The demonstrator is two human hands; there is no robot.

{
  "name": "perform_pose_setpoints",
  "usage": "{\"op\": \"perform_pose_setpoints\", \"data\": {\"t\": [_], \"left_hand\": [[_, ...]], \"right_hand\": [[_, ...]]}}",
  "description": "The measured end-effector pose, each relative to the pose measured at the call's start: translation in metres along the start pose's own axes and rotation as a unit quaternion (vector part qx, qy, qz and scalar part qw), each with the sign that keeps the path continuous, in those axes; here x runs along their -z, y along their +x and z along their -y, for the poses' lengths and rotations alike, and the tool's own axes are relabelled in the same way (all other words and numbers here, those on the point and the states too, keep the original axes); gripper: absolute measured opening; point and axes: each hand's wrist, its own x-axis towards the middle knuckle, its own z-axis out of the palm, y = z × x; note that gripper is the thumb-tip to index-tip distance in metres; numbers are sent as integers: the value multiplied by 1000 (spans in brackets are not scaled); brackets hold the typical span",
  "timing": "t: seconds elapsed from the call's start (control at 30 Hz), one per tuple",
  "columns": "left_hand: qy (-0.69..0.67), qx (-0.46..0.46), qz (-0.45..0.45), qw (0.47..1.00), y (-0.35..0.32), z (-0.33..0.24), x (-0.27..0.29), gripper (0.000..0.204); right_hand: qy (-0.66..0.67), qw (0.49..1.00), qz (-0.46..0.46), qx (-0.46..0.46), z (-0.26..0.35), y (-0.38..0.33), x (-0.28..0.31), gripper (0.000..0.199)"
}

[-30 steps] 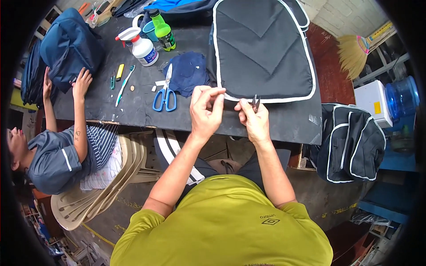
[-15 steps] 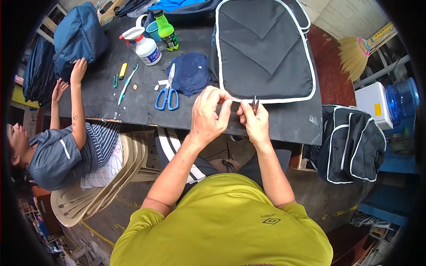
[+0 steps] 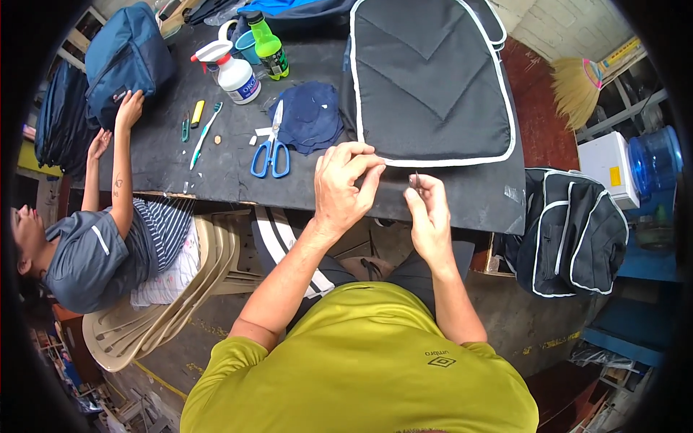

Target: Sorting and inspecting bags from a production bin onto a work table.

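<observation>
The left hand (image 3: 345,186) rests at the near edge of a black table (image 3: 216,173), its fingers curled together and pinching the white-piped rim of a black quilted panel (image 3: 426,79). That panel lies flat on the table at about one o'clock from the hand, and its lower edge runs right under the fingertips. The right hand (image 3: 429,209) sits just beside the left, at its three o'clock, with thumb and forefinger pressed together on a small thin dark tool (image 3: 416,178) that points up toward the panel's trim. The tool is too small to say what it is; it may be a needle or a pick.

At ten o'clock from the left hand lie blue-handled scissors (image 3: 269,148), blades pointing away, touching a crumpled navy cloth (image 3: 310,115). Farther out, around eleven o'clock, stand a white spray bottle (image 3: 234,72) and a green bottle (image 3: 268,45). A toothbrush (image 3: 205,135) and a yellow marker (image 3: 196,113) lie at nine o'clock from the scissors.

Another person in a grey top (image 3: 86,249) sits at the table's left end on stacked plastic chairs (image 3: 173,303), both hands reaching to a dark blue bag (image 3: 123,58). At four o'clock from the right hand, well apart, a black bag with white trim (image 3: 570,231) stands below the table.
</observation>
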Motion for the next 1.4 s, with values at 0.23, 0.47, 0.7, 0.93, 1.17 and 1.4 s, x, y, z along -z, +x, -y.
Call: {"op": "perform_pose_setpoints", "data": {"t": [0.23,0.47,0.7,0.93,1.17,1.4], "left_hand": [[-132,35,-35,990,-21,5,-17,12],[-183,64,-24,981,-23,12,-23,10],[-177,49,-30,983,-24,17,-26,11],[-209,64,-38,975,-25,17,-28,12],[-213,67,-48,974,-23,14,-27,11],[-233,85,-53,967,-22,15,-27,10]], "right_hand": [[-211,973,-23,95,18,-6,7,33],[-322,914,-67,239,-1,11,-1,19],[-317,917,-69,232,-1,19,-7,21],[-340,899,-62,270,1,24,-9,23],[-321,912,-82,243,13,19,-14,22],[-348,907,-60,229,10,24,-13,20]]}}
